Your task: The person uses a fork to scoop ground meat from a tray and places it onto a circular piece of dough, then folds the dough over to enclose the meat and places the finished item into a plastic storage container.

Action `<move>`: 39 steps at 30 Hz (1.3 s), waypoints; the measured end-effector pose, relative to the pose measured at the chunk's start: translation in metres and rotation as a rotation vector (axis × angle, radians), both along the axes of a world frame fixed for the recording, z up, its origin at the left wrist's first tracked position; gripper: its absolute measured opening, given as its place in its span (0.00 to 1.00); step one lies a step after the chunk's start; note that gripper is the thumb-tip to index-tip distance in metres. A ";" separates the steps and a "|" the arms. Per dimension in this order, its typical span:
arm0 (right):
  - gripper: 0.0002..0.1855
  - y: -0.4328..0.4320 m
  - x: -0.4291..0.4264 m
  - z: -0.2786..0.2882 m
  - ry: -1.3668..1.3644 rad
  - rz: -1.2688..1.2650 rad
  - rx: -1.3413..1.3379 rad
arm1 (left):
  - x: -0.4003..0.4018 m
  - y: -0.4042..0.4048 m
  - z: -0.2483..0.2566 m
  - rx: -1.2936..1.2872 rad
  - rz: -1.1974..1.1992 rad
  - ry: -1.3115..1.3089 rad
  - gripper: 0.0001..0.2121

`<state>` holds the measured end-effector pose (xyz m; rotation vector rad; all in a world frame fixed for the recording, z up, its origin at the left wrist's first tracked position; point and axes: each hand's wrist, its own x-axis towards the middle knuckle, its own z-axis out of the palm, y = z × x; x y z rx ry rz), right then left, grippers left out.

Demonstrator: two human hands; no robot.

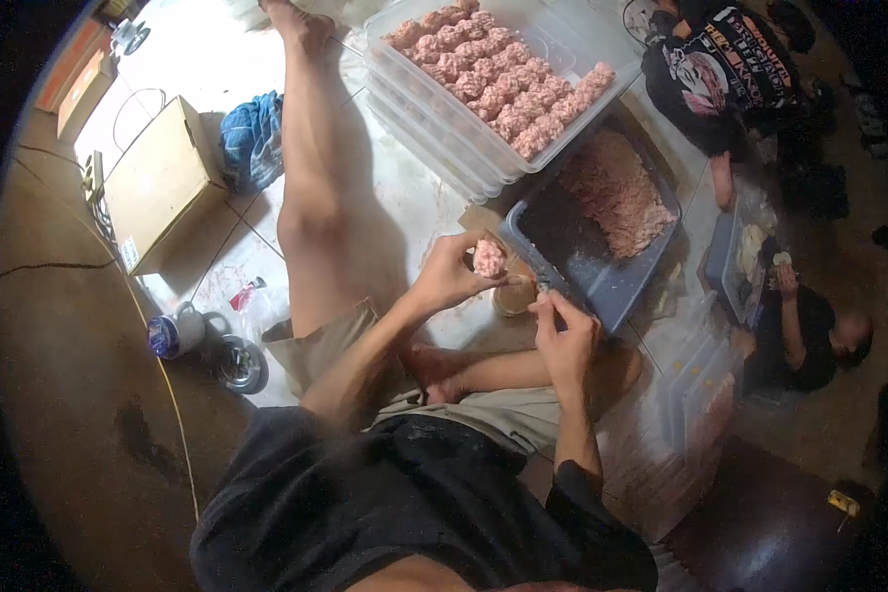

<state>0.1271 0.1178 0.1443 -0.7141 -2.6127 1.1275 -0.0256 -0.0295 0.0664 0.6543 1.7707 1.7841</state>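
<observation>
My left hand (455, 270) is closed around a lump of pink minced meat (490, 259), which shows between thumb and fingers. Just right of it my right hand (568, 325) pinches a small thin item, too small to name, over a jar (514, 297) of brownish contents. Beyond my right hand lies a dark blue-grey plastic tub (605, 314) with a mass of minced meat (618, 192) in its far part. Above, the topmost of several stacked clear plastic containers (444, 159) holds rows of shaped meat lumps (496, 74).
My outstretched leg (311, 170) lies left of the work. Further left are a blue cloth (253, 140), a cardboard box (164, 185), a mug (181, 331) and a metal ashtray-like dish (240, 364). Two people sit at the right near another blue tub (724, 259).
</observation>
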 end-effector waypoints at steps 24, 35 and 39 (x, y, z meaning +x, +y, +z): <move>0.09 -0.010 -0.015 0.038 -0.037 -0.003 0.151 | -0.001 -0.002 0.000 0.040 0.022 -0.060 0.18; 0.11 -0.014 -0.015 0.051 -0.181 0.111 0.224 | 0.001 0.000 -0.009 -0.180 -0.003 0.177 0.22; 0.12 -0.016 -0.016 0.058 -0.076 0.230 0.193 | 0.005 0.011 -0.014 -0.161 0.017 0.284 0.20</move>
